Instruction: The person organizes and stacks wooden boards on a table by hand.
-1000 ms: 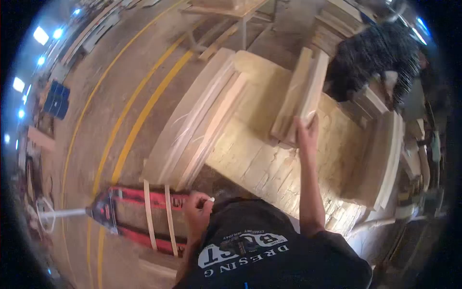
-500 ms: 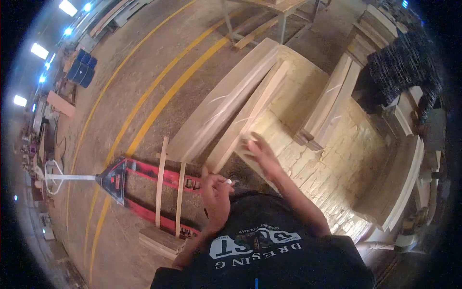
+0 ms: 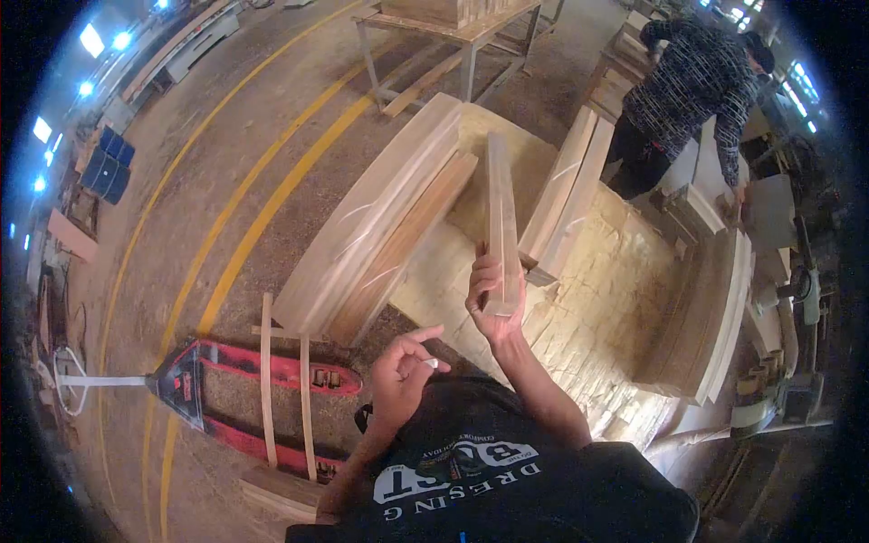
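Observation:
My right hand (image 3: 496, 285) is wrapped round the near end of a narrow wooden board (image 3: 501, 208), which points away from me above the pale work surface. In my left hand (image 3: 405, 371), a short white piece of chalk (image 3: 432, 363) is pinched between the fingers, close to my shirt. Left of the held board lies a stack of long boards (image 3: 371, 217) with pale chalk-like strokes across it. To its right, a pair of boards (image 3: 568, 185) lies side by side, also marked with white strokes.
The pale, creased work surface (image 3: 615, 290) spreads to the right, with stacked boards (image 3: 701, 326) along its far right. A red pallet jack (image 3: 272, 362) with wooden strips across it stands at left. Another person (image 3: 679, 100) bends over boards at upper right. A metal-legged table (image 3: 444, 32) stands behind.
My right hand, open and blurred before, now grips a board lifted off from the left stack. My left hand has left the board's end and still pinches the chalk. The view has shifted.

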A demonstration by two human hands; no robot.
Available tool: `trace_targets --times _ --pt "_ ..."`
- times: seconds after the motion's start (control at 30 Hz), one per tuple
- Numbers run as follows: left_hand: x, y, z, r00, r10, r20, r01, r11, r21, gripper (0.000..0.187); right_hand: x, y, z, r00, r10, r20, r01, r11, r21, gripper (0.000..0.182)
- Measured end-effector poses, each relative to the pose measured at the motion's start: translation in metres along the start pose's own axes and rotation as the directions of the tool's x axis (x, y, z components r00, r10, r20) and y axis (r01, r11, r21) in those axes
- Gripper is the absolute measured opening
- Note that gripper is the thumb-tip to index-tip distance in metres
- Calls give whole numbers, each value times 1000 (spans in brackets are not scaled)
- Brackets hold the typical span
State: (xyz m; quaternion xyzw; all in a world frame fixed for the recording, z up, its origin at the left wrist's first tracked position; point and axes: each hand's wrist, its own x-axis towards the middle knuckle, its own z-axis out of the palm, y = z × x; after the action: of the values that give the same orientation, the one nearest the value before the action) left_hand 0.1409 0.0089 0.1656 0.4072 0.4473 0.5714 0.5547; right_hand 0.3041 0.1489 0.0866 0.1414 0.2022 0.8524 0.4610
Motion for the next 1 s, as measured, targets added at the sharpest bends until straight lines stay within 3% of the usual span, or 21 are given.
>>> trace_targets --times 0.03,0.1,0.13,0.17,0.2,0.23,0.3,0.33,0.4,0.47,0.53,0.57,0.63,0.7,0.73,0.77,0.8,0.87,0.93,1.0 --pt "1 -1 -2 1000 0 4 0 1000 0 9 0 3 4 1000 -3 2 3 1000 -1 54" --pt "2 1 -4 1000 -13 -1 13 997 79 10 0 16 17 996 -65 -63 50 976 -213 51" --pt "4 0 -5 1000 -14 0 14 996 84 10 -1 24 29 996 -66 -61 52 977 -209 51" --pt "6 -3 -5 999 30 -31 -27 994 109 9 0 38 49 946 -217 -240 48 827 -560 50" --pt "8 -4 -4 995 75 -60 -66 989 135 9 1 45 58 847 -412 -337 -49 569 -821 49" --pt "8 -3 -5 995 76 -59 -67 988 142 9 2 49 55 848 -410 -335 -46 574 -818 49" --pt "11 1 -5 979 85 -184 -2 912 411 11 4 59 48 834 -524 -170 -69 207 -976 54" --pt "13 4 -3 979 85 -186 0 909 416 11 4 63 49 813 -562 -155 -85 149 -985 61" --pt "21 11 3 927 371 -55 -202 616 761 15 6 67 53 798 -568 -201 -143 144 -979 61" --pt "30 12 10 912 409 18 -269 566 779 17 9 68 56 778 -578 -247 -205 137 -969 62" --pt "38 6 19 870 473 137 -383 475 792 20 11 67 56 846 -491 -209 -120 208 -971 60" --pt "44 3 23 876 466 129 -372 479 795 20 11 67 59 844 -489 -222 -131 213 -968 60" --pt "59 4 29 799 525 293 -513 340 788 21 15 68 67 854 -467 -230 -114 263 -958 53" --pt "74 7 27 775 559 294 -498 255 829 21 22 57 65 846 -498 -189 -106 191 -976 45" --pt "84 10 28 747 590 307 -487 170 857 21 27 53 74 871 -448 -203 -88 263 -961 48" --pt "93 18 26 750 635 186 -399 211 892 18 27 54 81 890 -404 -214 -71 339 -938 52" --pt "101 34 24 739 671 68 -315 254 914 15 26 64 96 844 -483 -234 -73 328 -942 41" --pt "110 65 12 649 755 -95 -278 351 894 11 20 54 97 827 -515 -223 -57 318 -946 45" --pt "103 72 3 632 770 -84 -380 402 833 10 12 47 106 809 -555 -195 -33 288 -957 49" --pt "79 69 1 737 670 -84 -340 475 812 12 0 48 116 779 -620 -93 0 149 -989 57"
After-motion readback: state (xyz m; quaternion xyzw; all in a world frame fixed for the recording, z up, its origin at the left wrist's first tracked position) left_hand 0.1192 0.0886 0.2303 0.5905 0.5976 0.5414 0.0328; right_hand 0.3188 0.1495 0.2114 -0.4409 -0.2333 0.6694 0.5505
